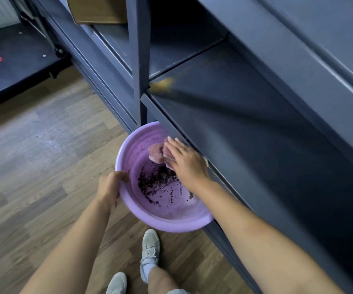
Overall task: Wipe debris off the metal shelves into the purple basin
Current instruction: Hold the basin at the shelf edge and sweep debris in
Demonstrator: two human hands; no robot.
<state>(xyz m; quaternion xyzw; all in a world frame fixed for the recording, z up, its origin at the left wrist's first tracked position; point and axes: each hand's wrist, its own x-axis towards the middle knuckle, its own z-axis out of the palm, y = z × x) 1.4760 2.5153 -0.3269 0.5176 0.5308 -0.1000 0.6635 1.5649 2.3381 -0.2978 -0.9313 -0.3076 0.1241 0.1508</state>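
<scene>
A round purple basin (129, 158) is held under the front edge of a dark metal shelf (245, 128). My left hand (109, 187) grips its left rim. Dark crumbly debris (154, 181) lies on the basin's bottom. My right hand (185, 162) presses a pink cloth (156, 153) at the shelf's edge, and the cloth hangs over the basin's inside. A yellowish patch of dust (163, 83) sits at the shelf's far left corner.
A metal upright post (139, 60) divides the shelving. A cardboard box (97, 11) rests on the shelf to the left. Another shelf edge (298, 49) overhangs above. Below are a wooden floor (44, 166) and my two grey shoes (150, 251). A low dark platform (18, 66) stands far left.
</scene>
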